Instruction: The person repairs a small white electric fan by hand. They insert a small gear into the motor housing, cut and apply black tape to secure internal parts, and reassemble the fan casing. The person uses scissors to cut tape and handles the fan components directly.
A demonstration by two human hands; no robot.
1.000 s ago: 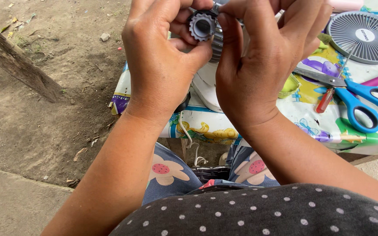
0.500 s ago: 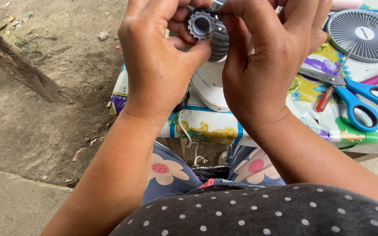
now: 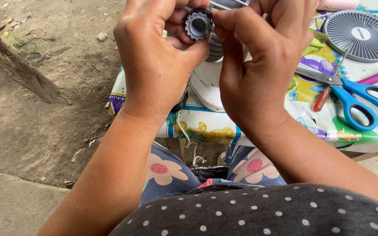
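Above table [image 3: 206,124]: left hand [image 3: 156,65], right hand [image 3: 259,65] grip clamped on toothed grey cap [image 3: 198,25] (scissors [image 3: 355,98] nearby).

- The left hand [image 3: 156,65] and the right hand [image 3: 259,74] are bare, with no rings, gloves or wristbands showing.
- Both forearms are uncovered all the way down to the lower edge of the view; no sleeves reach them.
- The top [image 3: 259,214] is dark grey-black cloth sprinkled with small white polka dots.
- The trousers [image 3: 171,170] are blue-grey, printed with large cream flowers that have pink-red dotted centres.
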